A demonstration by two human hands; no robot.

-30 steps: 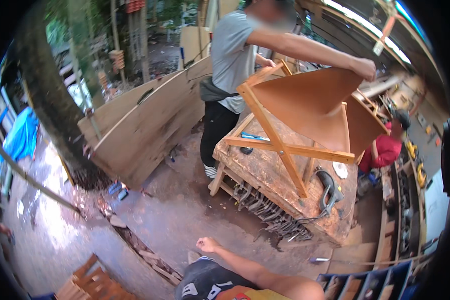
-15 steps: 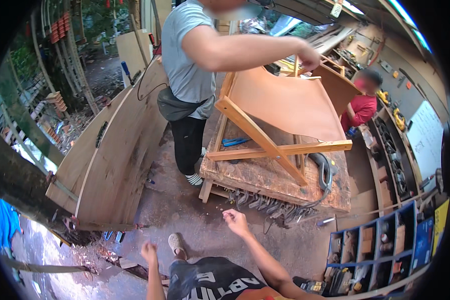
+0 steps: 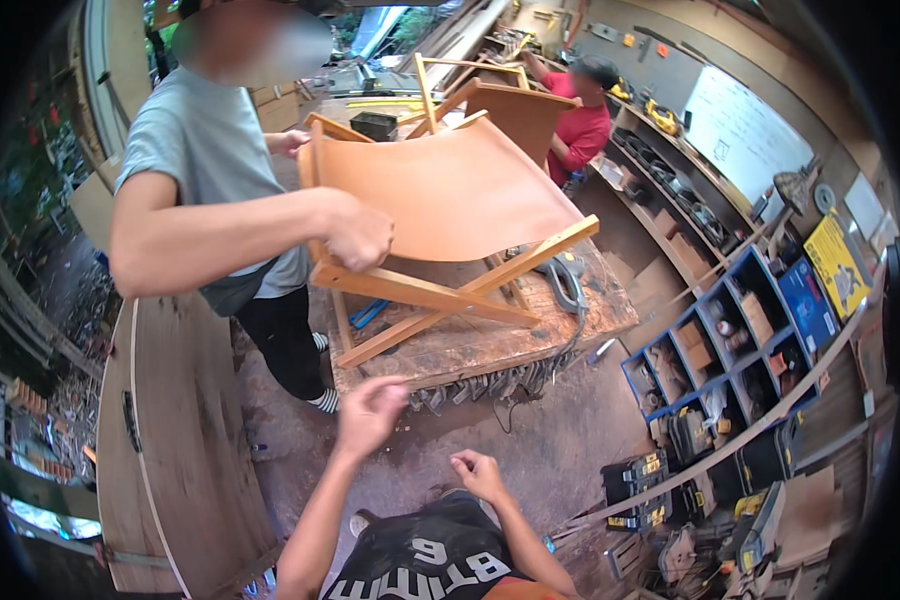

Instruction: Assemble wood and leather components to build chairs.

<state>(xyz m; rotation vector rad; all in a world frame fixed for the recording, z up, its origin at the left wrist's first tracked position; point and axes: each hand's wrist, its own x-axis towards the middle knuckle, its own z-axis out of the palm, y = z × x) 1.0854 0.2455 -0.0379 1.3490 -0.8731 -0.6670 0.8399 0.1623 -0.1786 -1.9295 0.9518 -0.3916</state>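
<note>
My left hand (image 3: 368, 418) is raised in front of the workbench's near edge, its fingers loosely bent and apart, with nothing seen in it. Lower and to the right, my right hand (image 3: 480, 474) is held with curled fingers; whatever they hold, if anything, is hidden. Neither hand touches the chair. On the workbench (image 3: 560, 335) stands a folding wooden chair frame (image 3: 430, 300) with crossed legs and a tan leather sling (image 3: 450, 195). A person in a grey shirt (image 3: 215, 150) stands at its left, a fist at the frame's near corner.
A second tan sling chair (image 3: 520, 110) stands behind, beside a person in red (image 3: 582, 125). Clamps (image 3: 480, 385) hang under the bench. Blue cubbies (image 3: 735, 330) and tool cases (image 3: 635, 490) are at right. Large wooden panels (image 3: 190, 430) lean at left.
My view has swung right. My left hand has risen toward the bench, while my right hand has drawn closer to my body. The grey-shirted person's outstretched arm has come down onto the chair frame.
</note>
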